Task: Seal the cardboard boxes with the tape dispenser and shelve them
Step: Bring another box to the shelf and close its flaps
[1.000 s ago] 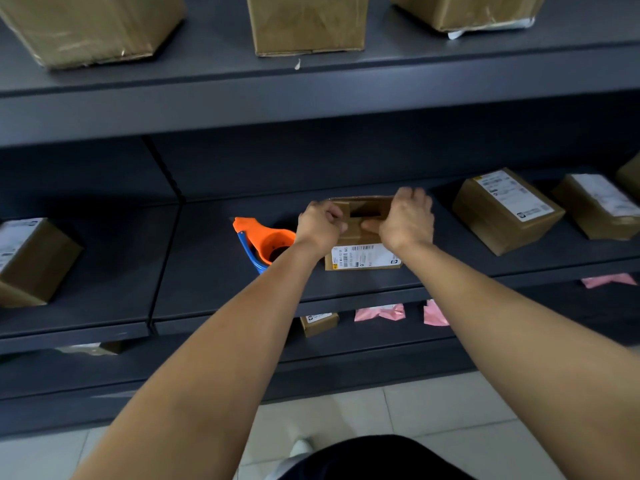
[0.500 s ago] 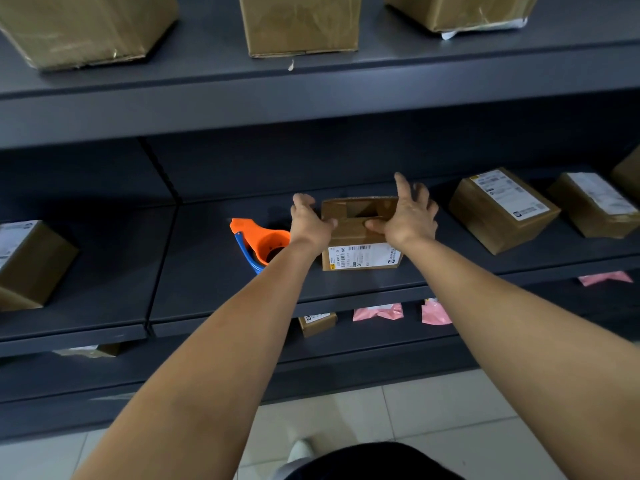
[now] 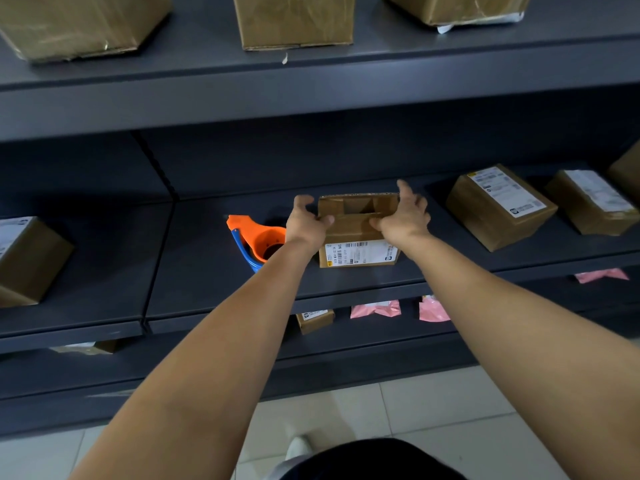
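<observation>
A small cardboard box point(image 3: 356, 233) stands on the middle shelf point(image 3: 207, 271), white label on its front face. Its top flaps are partly folded, leaving a dark gap at the far side. My left hand point(image 3: 306, 225) holds the box's left top corner, thumb on the near flap and fingers curled beside the left wall. My right hand point(image 3: 403, 216) presses its thumb on the near flap, its fingers spread fairly straight along the right edge. The orange and blue tape dispenser point(image 3: 259, 242) lies on the shelf just left of my left wrist.
Two labelled boxes point(image 3: 498, 206) point(image 3: 592, 206) sit on the same shelf to the right, one box point(image 3: 24, 258) at far left. Three larger boxes point(image 3: 294, 19) stand on the upper shelf. Pink bags point(image 3: 375, 308) and a small box point(image 3: 313, 318) lie on the lower shelf.
Both hands covered the box top a second ago. Their fingers have lifted and moved out to the box's sides, uncovering the gap between the flaps. The thumbs stay on the near flap.
</observation>
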